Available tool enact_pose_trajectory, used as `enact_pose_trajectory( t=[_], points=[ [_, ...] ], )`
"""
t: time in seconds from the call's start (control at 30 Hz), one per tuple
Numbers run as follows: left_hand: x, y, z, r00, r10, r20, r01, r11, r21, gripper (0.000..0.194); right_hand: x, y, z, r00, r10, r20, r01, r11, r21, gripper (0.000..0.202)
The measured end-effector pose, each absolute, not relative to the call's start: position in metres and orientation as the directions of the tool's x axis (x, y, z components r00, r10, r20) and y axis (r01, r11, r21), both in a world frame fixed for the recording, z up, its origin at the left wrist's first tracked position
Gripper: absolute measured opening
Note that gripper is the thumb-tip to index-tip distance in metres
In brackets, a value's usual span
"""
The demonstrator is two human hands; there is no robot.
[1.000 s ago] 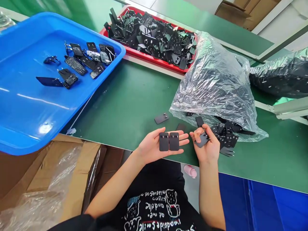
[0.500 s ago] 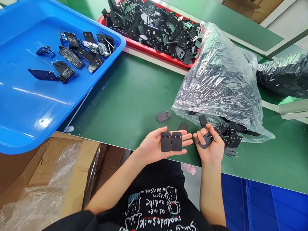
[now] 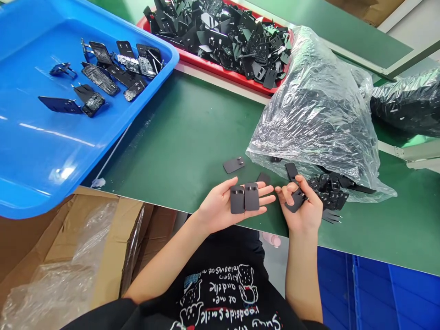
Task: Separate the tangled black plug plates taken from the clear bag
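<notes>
My left hand point(image 3: 220, 207) is palm up with fingers stretched out, bearing two black plates point(image 3: 237, 200) side by side across palm and fingers. Each plate has small shiny prongs near its top edge. To its right, my right hand point(image 3: 303, 211) has its fingers curled round a black piece point(image 3: 294, 201), partly hidden by the fingers. Beyond the hands, one loose plate point(image 3: 233, 165) with prongs lies on the green table point(image 3: 192, 133), and another point(image 3: 263, 178) sits partly behind my left fingertips. A pile of black pieces point(image 3: 332, 190) spills from a clear plastic bag point(image 3: 316, 114).
A blue tray point(image 3: 30, 160) with several black parts stands at the left. A red tray point(image 3: 192, 58) heaped with black pieces is at the back. Another wrapped bundle point(image 3: 409, 105) lies far right. Below the table edge are a cardboard box point(image 3: 106, 247) and blue crates point(image 3: 374, 288).
The right-hand plate on my left palm has shifted up slightly and now overlaps its neighbour's edge. My right hand still grips its piece, and the whole view has shifted slightly.
</notes>
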State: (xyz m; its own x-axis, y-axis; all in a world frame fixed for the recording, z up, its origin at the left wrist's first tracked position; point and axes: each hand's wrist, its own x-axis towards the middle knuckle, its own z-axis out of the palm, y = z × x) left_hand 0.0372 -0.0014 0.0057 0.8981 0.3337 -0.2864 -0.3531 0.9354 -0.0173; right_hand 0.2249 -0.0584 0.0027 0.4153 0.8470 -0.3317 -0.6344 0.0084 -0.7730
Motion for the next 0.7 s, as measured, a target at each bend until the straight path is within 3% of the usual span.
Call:
enact_pose_trajectory(
  t=[0.33,0.53,0.7],
  points=[
    [0.0365,-0.0014,0.0060,0.902,0.346,-0.257,-0.354,0.935,0.014,0.062,0.2260,-0.0591,0.0025,0.404,0.853,-0.331,-0.660,0.021,-0.751,0.015],
    [0.0349,-0.0016,0.0021,0.912,0.388,-0.131,-0.387,0.921,0.032,0.067,0.2254,-0.0593,0.0027,0.402,0.860,-0.314,-0.658,0.033,-0.753,0.017],
    [0.0357,-0.0033,-0.0003,0.926,0.361,-0.112,-0.347,0.929,0.128,0.063,0.2247,-0.0596,0.0027,0.396,0.868,-0.298,-0.652,0.038,-0.758,0.015]
  ],
)
